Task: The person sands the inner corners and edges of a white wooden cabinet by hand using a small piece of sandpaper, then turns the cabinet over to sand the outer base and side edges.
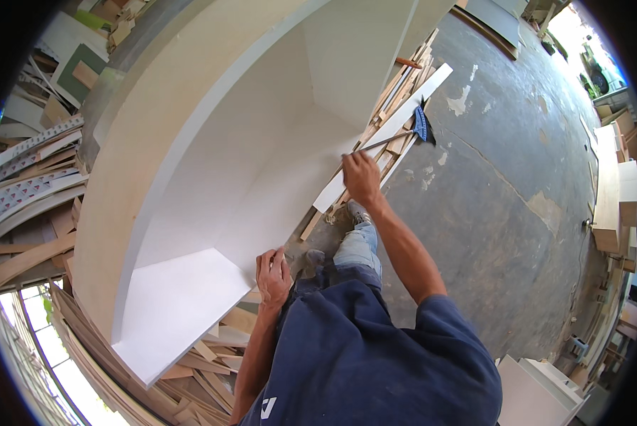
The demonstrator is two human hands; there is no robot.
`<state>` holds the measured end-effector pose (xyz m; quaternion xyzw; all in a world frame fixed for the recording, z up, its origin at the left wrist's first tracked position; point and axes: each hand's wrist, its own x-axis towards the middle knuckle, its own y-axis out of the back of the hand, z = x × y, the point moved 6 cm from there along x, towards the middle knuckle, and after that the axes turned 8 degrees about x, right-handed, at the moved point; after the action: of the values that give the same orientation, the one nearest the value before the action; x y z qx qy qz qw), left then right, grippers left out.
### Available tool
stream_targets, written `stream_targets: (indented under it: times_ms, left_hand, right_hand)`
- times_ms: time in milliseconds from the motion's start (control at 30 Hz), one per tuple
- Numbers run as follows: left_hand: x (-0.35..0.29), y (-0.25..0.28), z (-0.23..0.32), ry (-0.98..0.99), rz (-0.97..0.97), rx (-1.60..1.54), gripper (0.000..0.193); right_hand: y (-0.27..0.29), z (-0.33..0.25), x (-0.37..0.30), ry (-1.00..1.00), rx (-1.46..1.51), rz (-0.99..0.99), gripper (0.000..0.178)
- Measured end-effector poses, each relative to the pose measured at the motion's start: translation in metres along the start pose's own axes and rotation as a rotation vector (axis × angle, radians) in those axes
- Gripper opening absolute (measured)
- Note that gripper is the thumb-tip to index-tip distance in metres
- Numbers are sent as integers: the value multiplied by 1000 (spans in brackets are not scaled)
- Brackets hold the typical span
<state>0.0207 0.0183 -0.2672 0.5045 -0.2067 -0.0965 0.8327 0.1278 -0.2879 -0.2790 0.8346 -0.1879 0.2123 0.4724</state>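
A large curved cabinet (262, 163) with a white inside and a pale wooden outer face fills the view ahead and to the left. At its near edge, beside the white end panel (183, 298), my left hand (272, 278) is closed with bent fingers on the edge. Farther along the same edge my right hand (362, 177) is closed too, its fingertips against the rim; the undersides of both grips are hidden. A broom (421, 126) with a blue head lies beyond the right hand. Its dark handle runs toward that hand, and I cannot tell whether they touch.
Long wood strips (389, 106) and a white board (382, 135) lie on the concrete floor (489, 213) by my feet. Offcuts (198, 362) are heaped under the cabinet, with curved strips (34, 170) stacked left. Wooden boxes (610, 192) line the right side; a white box (539, 390) stands lower right.
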Motion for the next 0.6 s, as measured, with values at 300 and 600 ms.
stream_targets:
  times_ms: [300, 600]
  left_hand:
    - [2, 2, 0, -15, 11, 6, 34]
    - [5, 3, 1, -19, 3, -2, 31]
  right_hand:
    - [-15, -26, -20, 126, 64, -97, 15]
    - [-12, -22, -20, 53, 106, -118, 13]
